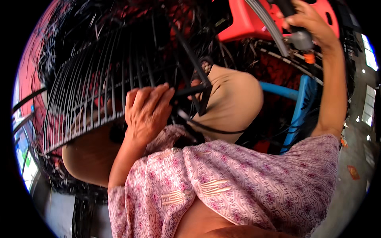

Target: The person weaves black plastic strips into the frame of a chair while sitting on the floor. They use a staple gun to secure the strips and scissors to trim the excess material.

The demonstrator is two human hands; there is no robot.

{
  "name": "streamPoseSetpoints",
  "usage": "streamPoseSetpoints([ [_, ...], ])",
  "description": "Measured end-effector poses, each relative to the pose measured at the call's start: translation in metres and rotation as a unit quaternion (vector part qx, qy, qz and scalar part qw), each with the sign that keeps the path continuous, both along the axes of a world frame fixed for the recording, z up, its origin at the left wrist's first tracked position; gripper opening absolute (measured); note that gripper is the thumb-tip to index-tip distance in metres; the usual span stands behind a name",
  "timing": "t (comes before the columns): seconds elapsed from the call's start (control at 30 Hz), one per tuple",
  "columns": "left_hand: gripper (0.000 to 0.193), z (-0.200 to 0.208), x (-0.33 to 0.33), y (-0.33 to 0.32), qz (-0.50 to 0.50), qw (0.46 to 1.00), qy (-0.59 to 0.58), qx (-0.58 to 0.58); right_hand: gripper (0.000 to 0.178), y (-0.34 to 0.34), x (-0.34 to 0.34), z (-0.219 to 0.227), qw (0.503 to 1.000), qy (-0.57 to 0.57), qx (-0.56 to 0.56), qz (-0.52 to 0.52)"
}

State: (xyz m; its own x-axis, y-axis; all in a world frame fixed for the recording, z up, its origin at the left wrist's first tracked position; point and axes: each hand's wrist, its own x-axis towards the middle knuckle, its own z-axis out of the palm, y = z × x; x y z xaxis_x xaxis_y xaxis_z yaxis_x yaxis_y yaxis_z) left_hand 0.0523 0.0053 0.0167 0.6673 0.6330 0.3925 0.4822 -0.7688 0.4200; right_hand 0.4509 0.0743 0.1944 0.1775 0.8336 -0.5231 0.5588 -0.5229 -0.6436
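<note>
A black frame [99,91] with many thin parallel slats or strands stretched across it lies tilted over my lap. My left hand [147,111] is closed over the frame's edge bar at its near right corner. Up at the right, my right hand [313,29] is wrapped round a black-handled tool [300,39] with a grey rounded end. A grey curved strip [270,25] runs beside the tool; whether it belongs to it I cannot tell. The tool is raised well away from the frame. Its working end is not clear.
A red plastic chair [246,23] stands at the far right, with a blue bar frame [299,107] nearer. Loose black strands [59,43] pile up at the far left. My knee [234,99] rises beside the frame. Orange scraps [353,172] lie on the grey floor at the right.
</note>
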Motion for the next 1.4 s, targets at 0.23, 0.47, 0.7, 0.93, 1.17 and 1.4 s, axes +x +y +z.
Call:
streamPoseSetpoints([
  [0.23, 0.037, 0.006, 0.003, 0.011, -0.050, 0.998, -0.003, -0.046, 0.038, 0.080, 0.177, -0.148, 0.970, -0.229, 0.085, 0.023],
  [0.47, 0.044, 0.011, 0.007, 0.028, -0.070, 0.994, 0.010, -0.089, 0.082, 0.078, 0.239, -0.291, 0.880, -0.466, 0.015, -0.096],
  [0.7, 0.022, 0.021, 0.026, 0.092, 0.006, 1.000, -0.011, -0.022, 0.044, 0.066, 0.060, -0.132, 0.916, 0.006, 0.396, -0.058],
  [0.93, 0.044, 0.021, 0.034, 0.188, 0.002, 0.992, 0.035, -0.121, 0.029, -0.083, -0.137, -0.033, 0.907, 0.363, 0.178, 0.121],
  [1.17, 0.039, 0.053, 0.050, 0.219, 0.018, 0.954, 0.106, -0.281, 0.085, -0.055, -0.251, -0.190, 0.918, -0.011, 0.392, -0.054],
  [1.4, 0.045, 0.011, 0.038, 0.275, -0.021, 0.989, 0.088, -0.117, 0.043, -0.039, -0.329, -0.285, 0.876, 0.042, 0.470, -0.098],
])
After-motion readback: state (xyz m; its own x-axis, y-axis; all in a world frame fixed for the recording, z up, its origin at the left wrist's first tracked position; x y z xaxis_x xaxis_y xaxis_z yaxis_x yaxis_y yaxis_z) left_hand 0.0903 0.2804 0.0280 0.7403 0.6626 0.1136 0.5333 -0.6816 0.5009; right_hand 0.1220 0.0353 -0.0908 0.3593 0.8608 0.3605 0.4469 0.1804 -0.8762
